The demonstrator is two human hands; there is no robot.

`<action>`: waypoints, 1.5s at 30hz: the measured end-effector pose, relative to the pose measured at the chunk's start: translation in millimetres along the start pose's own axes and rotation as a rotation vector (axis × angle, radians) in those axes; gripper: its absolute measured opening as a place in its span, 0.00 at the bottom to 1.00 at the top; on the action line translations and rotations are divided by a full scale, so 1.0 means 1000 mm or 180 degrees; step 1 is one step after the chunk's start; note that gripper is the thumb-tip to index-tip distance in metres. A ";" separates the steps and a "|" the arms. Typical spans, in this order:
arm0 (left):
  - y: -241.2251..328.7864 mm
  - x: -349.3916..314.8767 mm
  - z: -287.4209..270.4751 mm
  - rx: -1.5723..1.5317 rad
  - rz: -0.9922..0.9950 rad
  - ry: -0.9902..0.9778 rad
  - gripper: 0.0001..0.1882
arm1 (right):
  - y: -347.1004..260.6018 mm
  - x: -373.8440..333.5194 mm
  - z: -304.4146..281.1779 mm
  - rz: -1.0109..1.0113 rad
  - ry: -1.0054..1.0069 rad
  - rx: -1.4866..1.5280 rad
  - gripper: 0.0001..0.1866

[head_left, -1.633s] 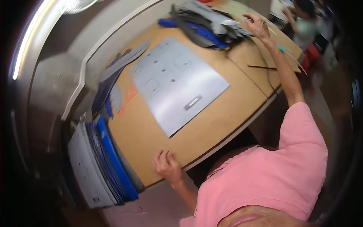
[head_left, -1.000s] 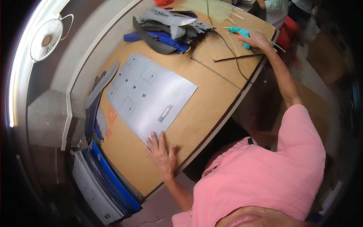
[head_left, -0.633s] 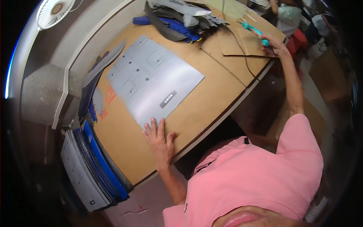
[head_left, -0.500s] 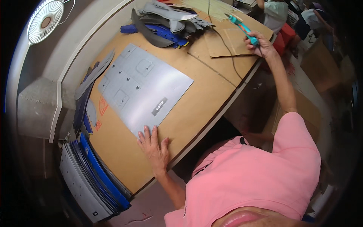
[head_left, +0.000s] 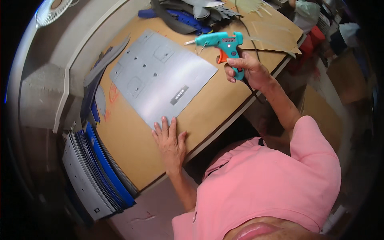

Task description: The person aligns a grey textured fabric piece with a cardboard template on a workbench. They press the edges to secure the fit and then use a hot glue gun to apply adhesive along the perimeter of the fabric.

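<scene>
A teal hot glue gun (head_left: 230, 49) with an orange trigger is held up in my right hand (head_left: 252, 70), its nozzle pointing left above the far right of the grey sheet. Its dark cord hangs below the grip, and a pale glue stick sticks out at the back. On the table lies the flat grey sheet (head_left: 160, 86), with several dark studs, stitched outlines and a small label plate (head_left: 179, 95). My left hand (head_left: 171, 144) rests with fingers spread, fingertips on the sheet's near corner and palm over the tabletop.
Grey and blue curved pieces (head_left: 192, 20) are heaped at the far side. More curved strips (head_left: 100, 72) lie along the left edge. A stack of grey and blue panels (head_left: 96, 172) stands at the near left. Cardboard (head_left: 276, 36) and pale glue sticks (head_left: 250, 6) lie far right.
My right hand has lifted the glue gun from the far right table edge and brought it left and nearer, over the sheet's side. My left hand stays on the sheet's corner.
</scene>
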State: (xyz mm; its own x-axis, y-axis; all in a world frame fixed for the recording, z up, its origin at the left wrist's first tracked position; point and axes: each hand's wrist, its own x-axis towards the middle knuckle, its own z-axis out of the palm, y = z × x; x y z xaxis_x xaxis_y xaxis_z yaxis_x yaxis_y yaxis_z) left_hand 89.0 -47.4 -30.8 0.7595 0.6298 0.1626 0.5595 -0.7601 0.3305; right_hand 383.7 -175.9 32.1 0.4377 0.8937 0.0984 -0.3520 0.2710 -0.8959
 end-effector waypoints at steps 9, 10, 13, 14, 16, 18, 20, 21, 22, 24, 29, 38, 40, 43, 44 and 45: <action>0.009 -0.013 -0.005 -0.0279 0.0081 0.0275 0.23 | 0.011 -0.017 0.069 0.0466 -0.0075 -0.1302 0.21; 0.008 -0.012 -0.003 -0.0296 0.0128 0.0294 0.22 | 0.014 -0.023 0.072 0.0350 0.0030 -0.1405 0.18; 0.003 -0.015 0.009 -0.0447 0.0040 0.0493 0.20 | 0.028 -0.043 0.079 0.0680 0.0226 -0.1623 0.18; 0.002 -0.017 0.012 -0.0477 0.0022 0.0520 0.19 | 0.034 -0.049 0.082 0.0781 0.0273 -0.1724 0.18; 0.002 -0.018 0.013 -0.0510 -0.0003 0.0603 0.18 | 0.041 -0.056 0.079 0.0748 0.0065 -0.2205 0.22; 0.001 -0.018 0.014 -0.0553 -0.0002 0.0656 0.17 | 0.048 -0.061 0.079 0.0375 -0.0156 -0.2511 0.24; 0.000 -0.017 0.015 -0.0605 0.0016 0.0683 0.16 | 0.051 -0.070 0.081 0.0538 -0.0104 -0.2526 0.26; -0.001 -0.016 0.014 -0.0605 0.0009 0.0685 0.16 | 0.054 -0.069 0.081 0.0410 -0.0241 -0.2682 0.26; -0.001 -0.016 0.014 -0.0604 0.0001 0.0688 0.15 | 0.055 -0.067 0.081 0.0329 -0.0413 -0.2905 0.26; 0.000 -0.015 0.015 -0.0612 -0.0015 0.0694 0.15 | 0.053 -0.060 0.082 0.0173 -0.0667 -0.3290 0.26; 0.001 -0.015 0.013 -0.0622 -0.0047 0.0679 0.15 | 0.053 -0.053 0.087 -0.0109 -0.0914 -0.3618 0.26; 0.000 -0.016 0.013 -0.0631 0.0007 0.0658 0.17 | 0.055 -0.053 0.088 -0.0015 -0.0821 -0.3620 0.27; -0.001 -0.016 0.014 -0.0624 0.0012 0.0669 0.18 | 0.055 -0.053 0.088 -0.0074 -0.0828 -0.3568 0.27; -0.001 -0.016 0.014 -0.0637 0.0006 0.0652 0.18 | 0.058 -0.053 0.087 -0.0201 -0.0916 -0.3564 0.27; -0.001 -0.016 0.014 -0.0645 0.0002 0.0640 0.18 | 0.059 -0.053 0.087 -0.0251 -0.0958 -0.3574 0.27; -0.001 -0.016 0.014 -0.0639 0.0015 0.0639 0.18 | 0.060 -0.054 0.088 -0.0162 -0.0907 -0.3577 0.27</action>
State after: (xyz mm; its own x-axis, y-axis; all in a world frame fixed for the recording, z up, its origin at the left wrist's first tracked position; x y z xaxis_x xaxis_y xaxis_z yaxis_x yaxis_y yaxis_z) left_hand 80.6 -58.7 -47.0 0.6699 0.6607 0.3386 0.4640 -0.7287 0.5037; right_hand 266.3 -176.3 11.4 0.1778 0.9777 0.1114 0.6563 -0.0335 -0.7538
